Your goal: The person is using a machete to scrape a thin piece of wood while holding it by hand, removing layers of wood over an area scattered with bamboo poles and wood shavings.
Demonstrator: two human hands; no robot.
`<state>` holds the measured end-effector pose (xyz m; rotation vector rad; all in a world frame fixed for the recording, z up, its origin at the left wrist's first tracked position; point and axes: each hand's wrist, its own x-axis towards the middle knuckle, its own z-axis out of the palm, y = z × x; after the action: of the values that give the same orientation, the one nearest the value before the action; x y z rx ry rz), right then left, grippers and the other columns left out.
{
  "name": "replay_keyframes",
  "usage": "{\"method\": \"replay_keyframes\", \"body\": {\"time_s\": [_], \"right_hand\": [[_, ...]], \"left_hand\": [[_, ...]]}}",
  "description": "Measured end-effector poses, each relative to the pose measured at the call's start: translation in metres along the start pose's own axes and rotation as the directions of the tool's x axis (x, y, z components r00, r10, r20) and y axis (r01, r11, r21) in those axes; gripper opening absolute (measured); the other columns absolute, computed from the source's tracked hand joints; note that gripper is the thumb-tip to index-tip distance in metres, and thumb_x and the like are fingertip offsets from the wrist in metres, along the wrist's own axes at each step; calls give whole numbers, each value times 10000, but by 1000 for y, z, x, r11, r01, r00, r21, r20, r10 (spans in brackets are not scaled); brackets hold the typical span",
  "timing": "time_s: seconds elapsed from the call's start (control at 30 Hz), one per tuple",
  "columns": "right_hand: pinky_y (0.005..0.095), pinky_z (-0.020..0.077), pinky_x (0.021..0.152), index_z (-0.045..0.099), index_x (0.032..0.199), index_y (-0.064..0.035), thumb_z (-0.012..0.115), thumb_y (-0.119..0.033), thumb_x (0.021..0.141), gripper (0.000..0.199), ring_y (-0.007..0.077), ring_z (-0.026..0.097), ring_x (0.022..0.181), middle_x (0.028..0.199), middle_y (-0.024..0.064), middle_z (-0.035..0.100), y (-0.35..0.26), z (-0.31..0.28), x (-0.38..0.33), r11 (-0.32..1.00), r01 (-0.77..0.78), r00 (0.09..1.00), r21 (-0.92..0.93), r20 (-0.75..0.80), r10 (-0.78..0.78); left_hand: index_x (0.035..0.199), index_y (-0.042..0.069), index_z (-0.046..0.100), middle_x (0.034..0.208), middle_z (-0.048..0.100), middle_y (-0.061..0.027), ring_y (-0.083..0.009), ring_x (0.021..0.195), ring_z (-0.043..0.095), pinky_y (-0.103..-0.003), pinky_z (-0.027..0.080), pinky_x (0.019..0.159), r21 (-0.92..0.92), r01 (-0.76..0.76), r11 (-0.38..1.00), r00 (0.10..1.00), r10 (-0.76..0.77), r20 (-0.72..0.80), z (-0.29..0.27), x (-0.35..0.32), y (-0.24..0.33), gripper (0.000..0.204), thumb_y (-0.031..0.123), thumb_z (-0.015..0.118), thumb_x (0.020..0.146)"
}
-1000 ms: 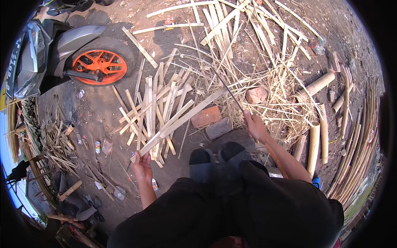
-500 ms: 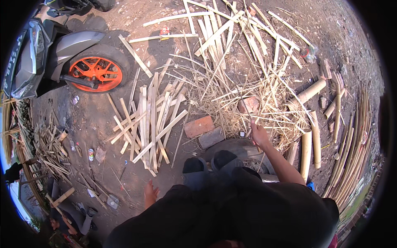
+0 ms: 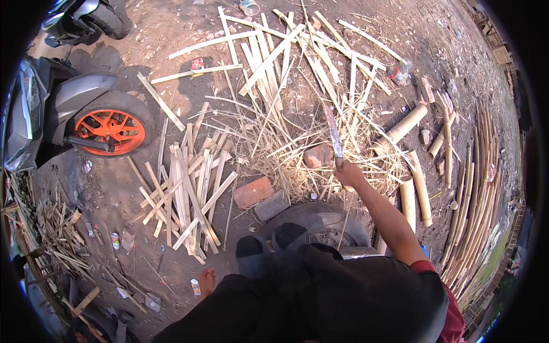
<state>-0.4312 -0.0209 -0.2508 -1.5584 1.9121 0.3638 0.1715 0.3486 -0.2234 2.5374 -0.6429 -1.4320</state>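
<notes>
My right hand (image 3: 349, 174) is closed around the handle of a machete (image 3: 333, 132). Its long, stained blade points away from me over a brick (image 3: 318, 155) and pale shavings (image 3: 366, 166). Down by my left thigh, my left hand (image 3: 207, 280) holds nothing, its fingers loosely bent and partly hidden by the angle. A small can (image 3: 195, 287) lies close beside that hand. Split bamboo strips (image 3: 191, 186) are heaped at the left, and more strips (image 3: 274, 68) lie crosswise farther off.
An orange brick (image 3: 253, 192) and a grey brick (image 3: 271, 206) lie ahead of my feet, by a tire (image 3: 320, 220). Cut bamboo tubes (image 3: 402, 128) and long poles (image 3: 474, 206) are at the right. A motorcycle wheel (image 3: 111, 131) stands at the left.
The machete has turned from edge-on to showing its flat side, still in my right hand. My left hand has drawn down toward my thigh. The whole view has shifted, moving the ground leftward.
</notes>
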Motion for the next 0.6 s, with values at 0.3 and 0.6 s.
{"method": "replay_keyframes", "body": {"time_s": [0.3, 0.6], "right_hand": [[521, 517, 841, 558, 1066, 39, 643, -305, 873, 404, 451, 651, 929, 976, 283, 652, -125, 5, 67, 935, 347, 917, 72, -233, -323], [488, 500, 982, 572, 1160, 81, 581, -192, 875, 394, 445, 604, 1170, 1198, 300, 637, -232, 67, 173, 945, -27, 999, 325, -29, 39]], "left_hand": [[1134, -8, 656, 970, 706, -116, -205, 823, 681, -324, 541, 773, -70, 114, 991, 993, -114, 1, -3, -49, 2, 375, 299, 674, 919], [1138, -5, 657, 978, 707, -110, -200, 845, 678, -320, 536, 790, -134, 318, 939, 947, -322, -11, 1, -109, 4, 366, 291, 675, 923]]}}
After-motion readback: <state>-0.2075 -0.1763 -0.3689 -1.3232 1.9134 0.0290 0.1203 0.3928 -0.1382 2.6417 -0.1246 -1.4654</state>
